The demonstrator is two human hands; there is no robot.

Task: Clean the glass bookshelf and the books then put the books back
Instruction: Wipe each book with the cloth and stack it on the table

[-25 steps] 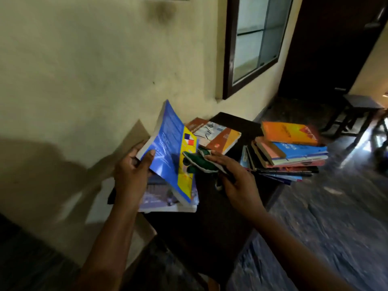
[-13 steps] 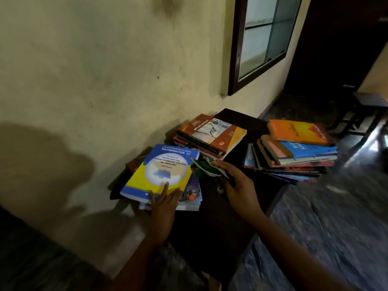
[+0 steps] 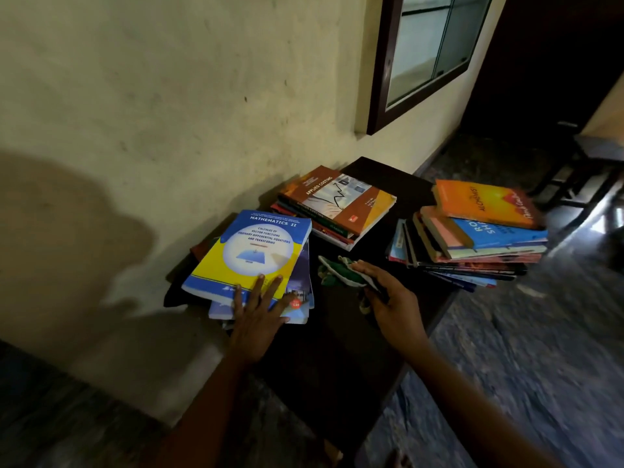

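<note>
A blue and yellow Mathematics II book [image 3: 255, 253] lies flat on top of the left pile on the dark table [image 3: 337, 349]. My left hand [image 3: 258, 314] rests on its near edge with straight, spread fingers. My right hand [image 3: 393, 304] holds a green and white cloth [image 3: 339, 271] against the table just right of that pile. A brown Applied Costing book [image 3: 337, 202] tops the middle pile by the wall. An orange book [image 3: 486, 204] tops the fanned right pile. The glass bookshelf [image 3: 429, 49] is set in the wall above.
The yellowish wall [image 3: 169, 113] runs along the table's left side. A dark doorway [image 3: 547, 62] lies beyond the bookshelf. Dark stool legs [image 3: 580, 184] stand at the far right on the stone floor [image 3: 540, 349].
My left hand turned the blue and yellow book over and laid it flat on the left pile, then moved to its near edge. My right hand stayed on the cloth.
</note>
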